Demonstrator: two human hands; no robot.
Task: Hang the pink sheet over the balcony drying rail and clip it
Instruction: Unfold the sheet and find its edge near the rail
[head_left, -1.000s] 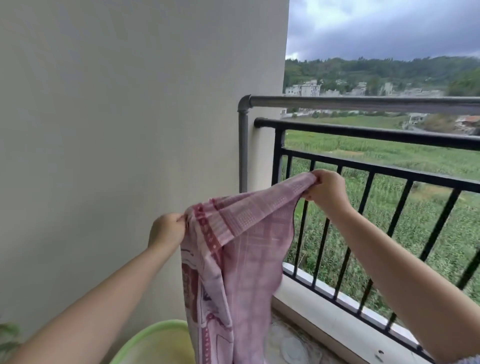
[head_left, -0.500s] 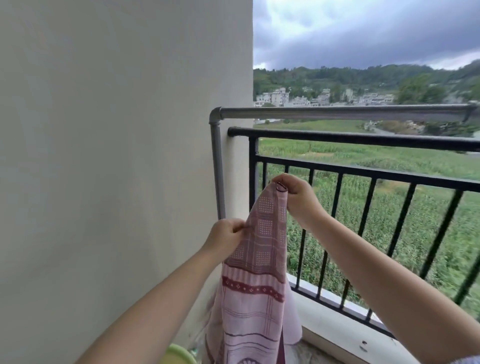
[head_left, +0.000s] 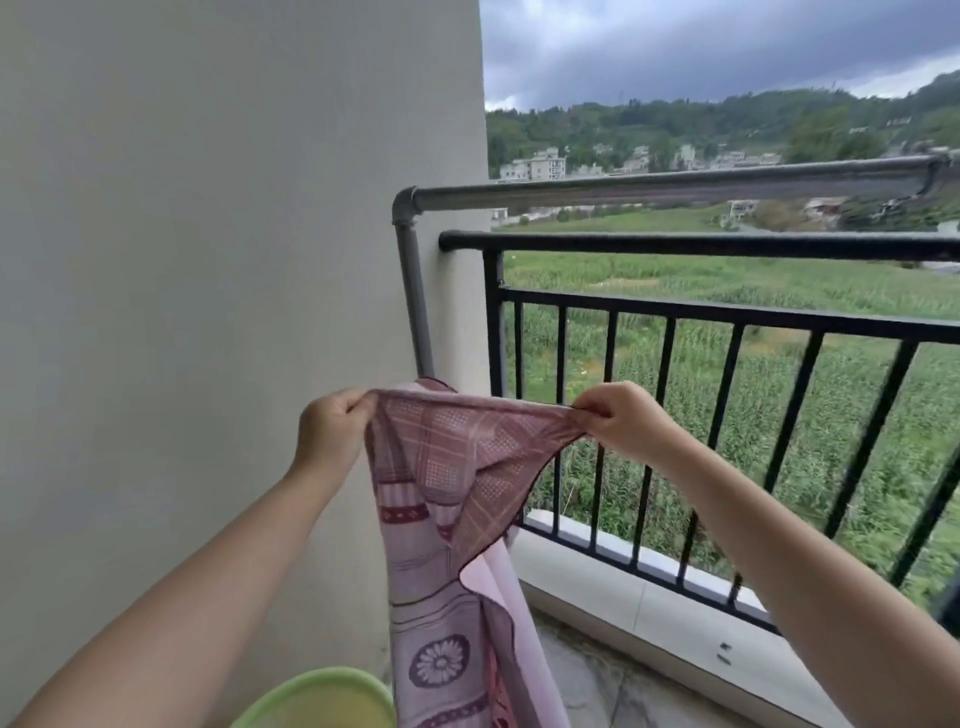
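Observation:
The pink patterned sheet (head_left: 447, 519) hangs from both my hands in front of the balcony corner, well below the grey drying rail (head_left: 675, 182). My left hand (head_left: 332, 431) pinches its top edge on the left. My right hand (head_left: 618, 421) pinches the same edge further right, so a short stretch is pulled taut between them. The rest of the sheet drops down out of view at the bottom. No clips show.
A black metal railing (head_left: 727, 244) runs below and behind the grey rail. The grey rail's upright post (head_left: 415, 301) stands against the pale wall (head_left: 208, 312) on the left. A green basin (head_left: 322, 696) sits by the floor at the bottom.
My hands, which were close together on a bunched edge, have moved apart and spread the sheet's top edge sideways. The view has tilted down slightly, so the basin shows more.

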